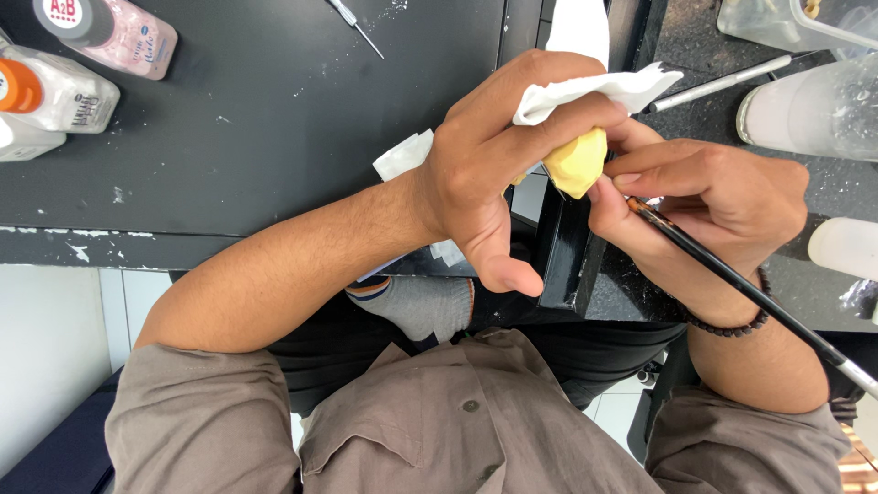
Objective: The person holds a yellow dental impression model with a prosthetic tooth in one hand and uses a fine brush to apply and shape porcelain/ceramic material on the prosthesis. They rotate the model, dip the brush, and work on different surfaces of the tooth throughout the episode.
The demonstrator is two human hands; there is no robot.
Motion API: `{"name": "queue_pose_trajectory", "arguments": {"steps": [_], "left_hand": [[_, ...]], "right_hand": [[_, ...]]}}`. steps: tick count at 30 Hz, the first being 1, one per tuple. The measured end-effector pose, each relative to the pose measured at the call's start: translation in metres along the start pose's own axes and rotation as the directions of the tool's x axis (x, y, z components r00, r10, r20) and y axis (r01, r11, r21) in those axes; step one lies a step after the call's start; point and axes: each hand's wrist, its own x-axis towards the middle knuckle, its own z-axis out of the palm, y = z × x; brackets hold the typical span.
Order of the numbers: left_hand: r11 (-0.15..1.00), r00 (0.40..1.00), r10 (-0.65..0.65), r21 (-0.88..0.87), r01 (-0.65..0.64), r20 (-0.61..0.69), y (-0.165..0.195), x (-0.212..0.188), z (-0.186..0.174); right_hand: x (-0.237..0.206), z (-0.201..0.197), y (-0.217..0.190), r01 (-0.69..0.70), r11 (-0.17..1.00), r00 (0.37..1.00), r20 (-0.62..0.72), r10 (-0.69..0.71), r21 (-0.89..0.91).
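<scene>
Shirt point(476, 430) fabric, grey-brown with a button, fills the bottom of the view, and both forearms reach forward from it over the edge of a black bench point(256, 119). The left hand point(498, 169) is curled round a small yellow model point(578, 163), fingers clamped on it together with a white tissue point(604, 90) that sticks out past the knuckles; the tissue probably keeps the piece clean and gives a dry hold. This wrist is bent inward, thumb hanging loose below, so the yellow face turns toward the other hand. The right hand point(704, 197) is closed on a thin black brush point(732, 279) in a pen-like hold, its handle running back past a bead bracelet point(732, 327), its tip hidden at the fingers, just beside the model. A right fingertip touches the yellow piece, likely to steady the stroke. Both hands meet above a black block point(567, 261) at the bench edge. Farther off lie bottles point(82, 55) at the left, a metal tool point(357, 26), and clear containers point(805, 101) at the right.
</scene>
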Motion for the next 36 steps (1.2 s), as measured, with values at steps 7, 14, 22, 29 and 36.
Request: {"name": "queue_pose_trajectory", "arguments": {"steps": [7,14,22,29,36], "left_hand": [[0.999,1.000,-0.018,-0.047,0.017,-0.014,0.0007,-0.0003,0.0010],[0.999,1.000,-0.011,-0.037,0.010,-0.017,0.0010,-0.0007,0.0002],[0.999,1.000,-0.012,-0.052,0.011,-0.017,0.0005,-0.0010,0.0011],[0.995,0.999,-0.048,-0.088,0.047,-0.018,0.0026,-0.0022,0.0007],[0.997,0.999,-0.037,-0.075,0.036,-0.021,0.0028,-0.0013,0.0011]], "right_hand": [[0.0018,0.0002,-0.0013,0.000,1.000,1.000,-0.010,0.000,-0.024],[-0.0017,-0.0018,0.0004,-0.012,1.000,1.000,-0.009,0.012,0.021],[0.0032,-0.0021,-0.0032,0.002,1.000,1.000,-0.005,-0.002,-0.021],[0.0031,0.0002,-0.0037,0.002,0.993,1.000,-0.030,0.002,0.116],[0.0033,-0.0003,-0.0021,0.009,0.997,1.000,-0.011,-0.008,0.073]]}}
